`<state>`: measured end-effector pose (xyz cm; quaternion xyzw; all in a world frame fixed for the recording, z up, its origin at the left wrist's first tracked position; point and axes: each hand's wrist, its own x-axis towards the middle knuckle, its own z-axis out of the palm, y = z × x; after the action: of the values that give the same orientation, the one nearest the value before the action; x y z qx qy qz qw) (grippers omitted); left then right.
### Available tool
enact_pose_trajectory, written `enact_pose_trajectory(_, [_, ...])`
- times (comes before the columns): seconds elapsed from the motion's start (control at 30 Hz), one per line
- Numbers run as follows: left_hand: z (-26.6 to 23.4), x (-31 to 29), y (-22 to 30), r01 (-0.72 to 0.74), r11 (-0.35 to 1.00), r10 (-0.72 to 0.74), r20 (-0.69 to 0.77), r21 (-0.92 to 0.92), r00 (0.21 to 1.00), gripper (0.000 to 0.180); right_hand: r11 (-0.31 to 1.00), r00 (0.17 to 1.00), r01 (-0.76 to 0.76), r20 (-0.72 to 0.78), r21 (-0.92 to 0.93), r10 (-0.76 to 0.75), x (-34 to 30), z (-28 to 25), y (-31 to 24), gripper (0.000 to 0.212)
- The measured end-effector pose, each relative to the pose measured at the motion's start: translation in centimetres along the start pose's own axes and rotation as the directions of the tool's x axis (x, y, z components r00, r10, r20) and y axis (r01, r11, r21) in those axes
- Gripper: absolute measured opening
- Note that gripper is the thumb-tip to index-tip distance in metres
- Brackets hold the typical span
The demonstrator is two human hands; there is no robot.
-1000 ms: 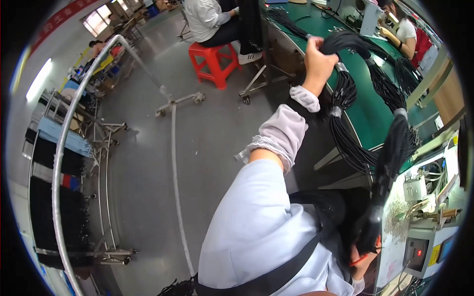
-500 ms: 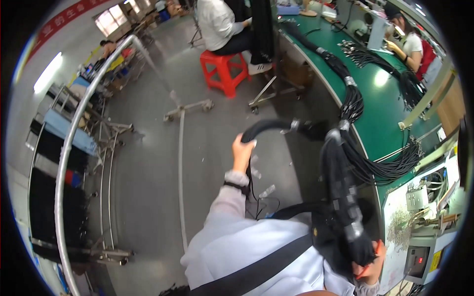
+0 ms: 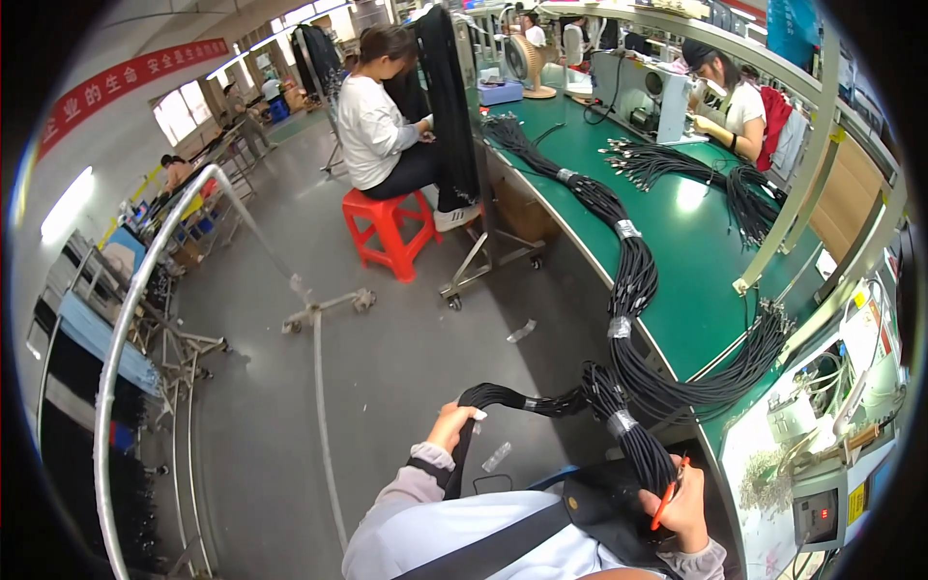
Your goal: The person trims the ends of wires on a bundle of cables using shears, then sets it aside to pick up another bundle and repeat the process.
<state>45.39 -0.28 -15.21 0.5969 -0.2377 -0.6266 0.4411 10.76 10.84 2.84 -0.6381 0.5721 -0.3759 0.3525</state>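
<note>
My left hand (image 3: pixel 450 426) is closed round one end of a black cable bundle (image 3: pixel 556 403), which arches away from it to the right. Bands of clear tape wrap the bundle, one of them a silvery band (image 3: pixel 621 423) near its bend. From that bend the bundle runs back toward me to my right hand (image 3: pixel 680 505). The right fingers are closed on a tool with orange handles (image 3: pixel 667 498), its working end hidden, and they also press against the bundle. Below the left hand, some cable hangs down beside my sleeve.
More taped black cables (image 3: pixel 633 266) lie along the green table (image 3: pixel 710 300) at right. A control box (image 3: pixel 817 517) stands near my right arm. A metal rail (image 3: pixel 121 358) curves on the left. Ahead, a person sits on a red stool (image 3: pixel 391 232) beside a wheeled rack (image 3: pixel 483 261).
The view has tilted upward, so both hands sit lower in it. The bundle's right part has dropped from nearly upright and bends lower. Both hands keep their hold.
</note>
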Motion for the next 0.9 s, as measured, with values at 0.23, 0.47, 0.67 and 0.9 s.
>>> enact_pose_trajectory(0.23, [2.3,-2.4,11.4,-0.380,0.923,0.355,-0.257,-0.056,0.899,0.021,0.838,0.987,-0.085,-0.073,0.539,0.146,3.6,0.0,-3.6,0.047])
enact_pose_trajectory(0.47, [7.7,-0.4,26.3,-0.851,0.490,0.797,-0.297,-0.192,0.526,0.025,0.644,0.937,0.349,-0.274,0.681,-0.219,16.9,-0.3,-12.0,0.041])
enact_pose_trajectory(0.67, [15.6,14.7,43.3,-0.947,0.319,0.947,0.056,-0.041,0.316,0.037,0.808,0.844,0.520,-0.309,0.276,-0.438,37.5,-0.8,-15.6,0.028])
enact_pose_trajectory(0.9, [19.7,34.6,36.1,-0.683,0.398,0.706,0.271,0.612,0.654,0.068,0.747,0.973,0.224,-0.189,0.626,-0.133,36.6,3.5,-6.1,0.031])
